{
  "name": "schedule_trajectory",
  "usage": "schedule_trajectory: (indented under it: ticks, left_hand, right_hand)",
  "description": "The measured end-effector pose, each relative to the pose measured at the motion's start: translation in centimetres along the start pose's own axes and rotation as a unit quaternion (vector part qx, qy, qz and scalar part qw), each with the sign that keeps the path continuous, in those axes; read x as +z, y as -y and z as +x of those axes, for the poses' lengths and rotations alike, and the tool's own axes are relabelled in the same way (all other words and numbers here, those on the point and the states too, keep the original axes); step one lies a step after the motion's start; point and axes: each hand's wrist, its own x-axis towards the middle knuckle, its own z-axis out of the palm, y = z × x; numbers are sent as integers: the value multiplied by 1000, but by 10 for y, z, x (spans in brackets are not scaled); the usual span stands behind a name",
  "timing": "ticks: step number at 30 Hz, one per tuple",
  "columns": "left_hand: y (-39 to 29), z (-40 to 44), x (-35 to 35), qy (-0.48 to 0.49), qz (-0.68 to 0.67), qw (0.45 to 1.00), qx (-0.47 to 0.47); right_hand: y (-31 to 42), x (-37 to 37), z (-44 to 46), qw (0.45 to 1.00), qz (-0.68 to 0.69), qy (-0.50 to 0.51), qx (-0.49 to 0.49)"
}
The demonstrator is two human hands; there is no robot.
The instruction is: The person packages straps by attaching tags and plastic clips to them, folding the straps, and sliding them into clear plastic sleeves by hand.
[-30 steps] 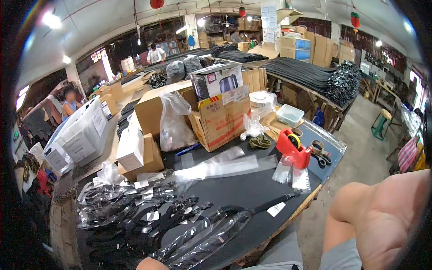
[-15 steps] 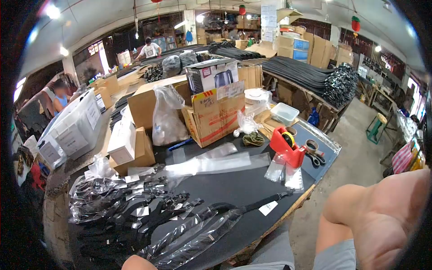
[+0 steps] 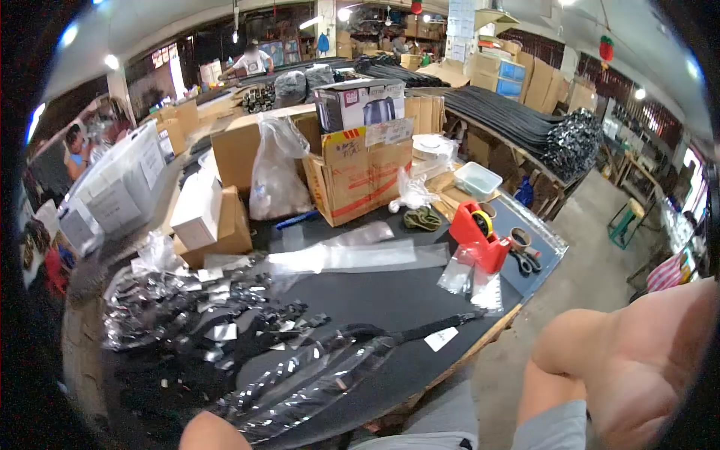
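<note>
Neither of my hands shows in the view. A large bent bare limb (image 3: 637, 367) fills the lower right, and a smaller patch of bare skin (image 3: 214, 433) shows at the bottom edge. Black straps in clear plastic (image 3: 322, 375) lie at the front of the dark table (image 3: 352, 300), beside a white tag (image 3: 440, 339). A heap of bagged black straps (image 3: 180, 307) is on the left. Clear plastic sleeves (image 3: 345, 256) lie flat across the middle. A red tape dispenser (image 3: 480, 238) stands near the right edge, with black scissors (image 3: 526, 259) beside it.
An open carton (image 3: 364, 176) holds a kettle box (image 3: 360, 107). Near it are a clear bag (image 3: 277, 176), a white box (image 3: 196, 210) and a clear lidded container (image 3: 478, 180). Two people (image 3: 253, 61) (image 3: 77, 154) are farther back. A green stool (image 3: 626, 223) stands at the right.
The whole view has tilted slightly, shifting the table items up and left. The person at far left has changed posture. The bare limb at right stays bent, a little lower left.
</note>
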Motion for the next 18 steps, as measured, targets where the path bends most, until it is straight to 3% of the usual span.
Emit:
schedule_trajectory:
  ticks: [12,18]
  left_hand:
    - [-3,-54,-6,-27,34,998,45]
    - [-30,-83,-27,-55,39,991,113]
  right_hand:
    - [2,1,-25,998,5,53,18]
    - [-3,9,-37,997,28,58,52]
